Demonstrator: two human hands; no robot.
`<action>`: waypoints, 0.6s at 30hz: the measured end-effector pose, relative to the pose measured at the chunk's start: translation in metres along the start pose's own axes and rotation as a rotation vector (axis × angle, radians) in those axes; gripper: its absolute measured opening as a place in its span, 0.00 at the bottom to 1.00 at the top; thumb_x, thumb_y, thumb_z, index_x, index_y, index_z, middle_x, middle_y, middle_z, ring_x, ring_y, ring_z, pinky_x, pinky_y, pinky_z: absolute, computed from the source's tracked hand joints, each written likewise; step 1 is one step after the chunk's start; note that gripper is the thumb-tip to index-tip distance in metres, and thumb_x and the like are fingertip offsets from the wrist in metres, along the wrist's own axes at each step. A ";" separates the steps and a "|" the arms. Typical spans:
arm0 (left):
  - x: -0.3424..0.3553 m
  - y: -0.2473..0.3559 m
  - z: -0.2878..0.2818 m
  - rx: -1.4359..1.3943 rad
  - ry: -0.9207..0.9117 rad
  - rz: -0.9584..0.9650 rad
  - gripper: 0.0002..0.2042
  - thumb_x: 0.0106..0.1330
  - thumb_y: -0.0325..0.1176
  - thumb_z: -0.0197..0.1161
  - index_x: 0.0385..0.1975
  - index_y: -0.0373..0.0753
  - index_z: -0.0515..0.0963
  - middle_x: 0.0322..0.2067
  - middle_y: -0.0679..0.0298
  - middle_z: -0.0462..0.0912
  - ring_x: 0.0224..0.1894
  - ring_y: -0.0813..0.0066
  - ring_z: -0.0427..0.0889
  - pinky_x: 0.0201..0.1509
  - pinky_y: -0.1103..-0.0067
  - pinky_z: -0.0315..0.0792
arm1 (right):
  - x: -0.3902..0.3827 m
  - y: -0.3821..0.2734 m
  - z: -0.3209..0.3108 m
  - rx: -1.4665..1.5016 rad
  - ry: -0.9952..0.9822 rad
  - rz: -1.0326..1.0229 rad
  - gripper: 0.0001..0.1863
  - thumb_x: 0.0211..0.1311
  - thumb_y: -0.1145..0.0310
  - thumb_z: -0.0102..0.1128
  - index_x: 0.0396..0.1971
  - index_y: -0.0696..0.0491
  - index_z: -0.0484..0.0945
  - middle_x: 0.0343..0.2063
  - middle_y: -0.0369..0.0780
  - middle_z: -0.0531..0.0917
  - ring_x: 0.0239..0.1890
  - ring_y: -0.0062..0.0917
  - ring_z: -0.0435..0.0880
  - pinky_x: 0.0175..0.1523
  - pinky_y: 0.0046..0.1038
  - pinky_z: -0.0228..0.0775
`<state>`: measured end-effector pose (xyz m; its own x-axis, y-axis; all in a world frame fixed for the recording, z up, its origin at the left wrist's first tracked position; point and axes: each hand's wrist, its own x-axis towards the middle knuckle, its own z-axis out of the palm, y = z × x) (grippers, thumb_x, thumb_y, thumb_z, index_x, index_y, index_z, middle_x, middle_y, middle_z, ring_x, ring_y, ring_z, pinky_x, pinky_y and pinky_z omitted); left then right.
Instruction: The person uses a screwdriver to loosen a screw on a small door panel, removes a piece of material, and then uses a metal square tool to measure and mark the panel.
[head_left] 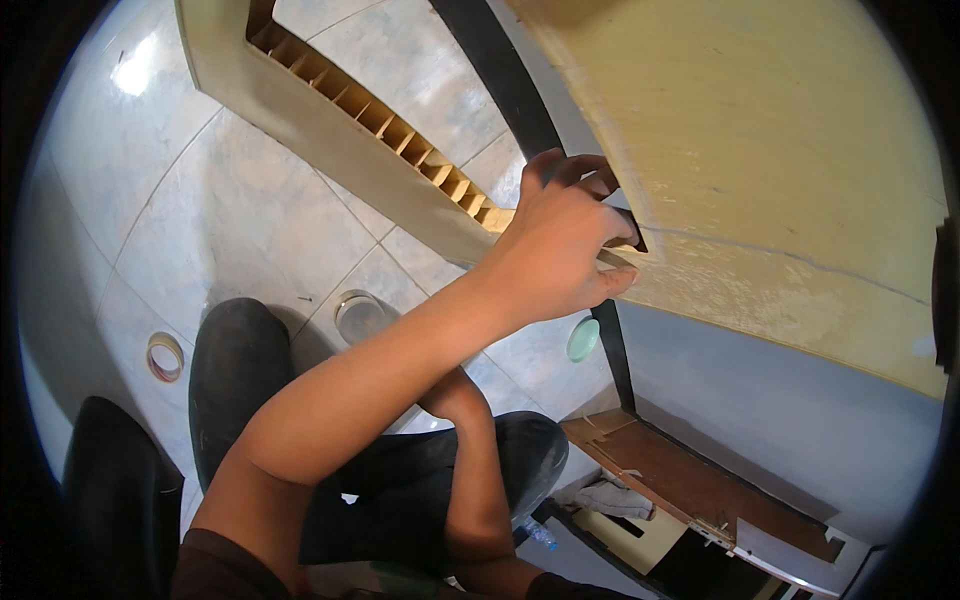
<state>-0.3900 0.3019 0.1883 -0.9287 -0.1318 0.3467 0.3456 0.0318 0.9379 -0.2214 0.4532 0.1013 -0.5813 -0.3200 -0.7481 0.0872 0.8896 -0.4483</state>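
Observation:
My left hand (570, 230) reaches up to the edge of a large yellow board (760, 160), fingers curled at a dark opening in it and thumb on its lower edge. The board joins a pale frame (230, 90) lined inside with small wooden slats (370, 120). My right hand (450, 400) is lower, behind my left forearm, which hides its fingers; I cannot see what it holds. A clear round container (362, 318) stands on the floor beyond that forearm.
A tape roll (164, 357) and mint lid (583, 340) lie on the tiled floor (150, 250). A black object (112, 490) is at lower left. A brown board (680, 470), grey cloth (610, 500) and plastic bottle (542, 536) are at lower right, beside a grey wall (770, 370).

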 end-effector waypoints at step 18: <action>0.001 -0.017 0.016 -0.264 0.145 0.095 0.12 0.50 0.35 0.77 0.32 0.36 0.88 0.34 0.51 0.86 0.43 0.48 0.83 0.57 0.63 0.70 | -0.007 -0.040 -0.009 0.118 -0.091 0.106 0.22 0.65 0.71 0.62 0.58 0.61 0.76 0.60 0.54 0.79 0.66 0.43 0.75 0.69 0.37 0.65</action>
<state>-0.3987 0.3173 0.1728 -0.8685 -0.2806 0.4087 0.4701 -0.2048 0.8585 -0.2281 0.4226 0.1292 -0.4888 -0.2596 -0.8329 0.2416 0.8771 -0.4152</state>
